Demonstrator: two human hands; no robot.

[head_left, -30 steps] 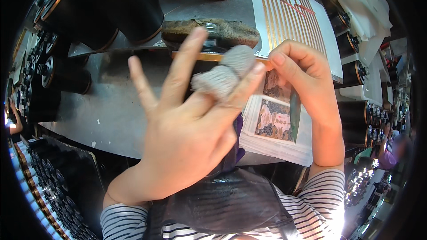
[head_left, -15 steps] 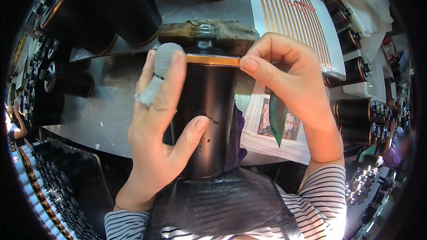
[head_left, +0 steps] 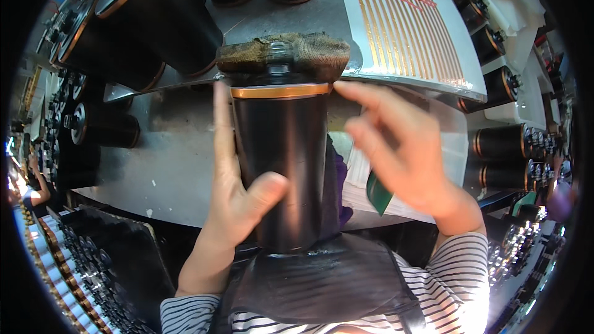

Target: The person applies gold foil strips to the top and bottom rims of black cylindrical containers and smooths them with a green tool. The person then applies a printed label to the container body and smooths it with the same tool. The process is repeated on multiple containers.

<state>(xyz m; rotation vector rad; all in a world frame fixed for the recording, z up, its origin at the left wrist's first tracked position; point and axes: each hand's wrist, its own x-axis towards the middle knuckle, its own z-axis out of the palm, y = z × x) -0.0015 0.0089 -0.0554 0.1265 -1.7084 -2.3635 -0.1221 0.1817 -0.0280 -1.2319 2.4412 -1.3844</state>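
Observation:
A black cylindrical canister [head_left: 286, 154] lies in front of me, its base against my dark apron [head_left: 297, 284]. Around its upper end runs a shiny copper-coloured band [head_left: 281, 92], and a clear knob [head_left: 279, 54] tops it. My left hand [head_left: 238, 195] grips the canister's left side, thumb over the front and fingers stretched along the edge. My right hand [head_left: 405, 154] is blurred; its index fingertip is near the band's right end, the thumb apart from it. From under that palm sticks a green pointed blade-like tool [head_left: 379, 196], partly hidden by the hand.
A worn brown pad [head_left: 322, 55] lies behind the canister's top. Copper strips line a white sheet [head_left: 445, 65] at the far right of the metal table [head_left: 161, 167]. Large black canisters [head_left: 167, 25] stand at the left; more lie at the right. Purple cloth [head_left: 342, 192] shows beside mine.
My right thumb and index finger have parted from their pinch at the band's end. My left fingers have moved off the band's front to the canister's left side.

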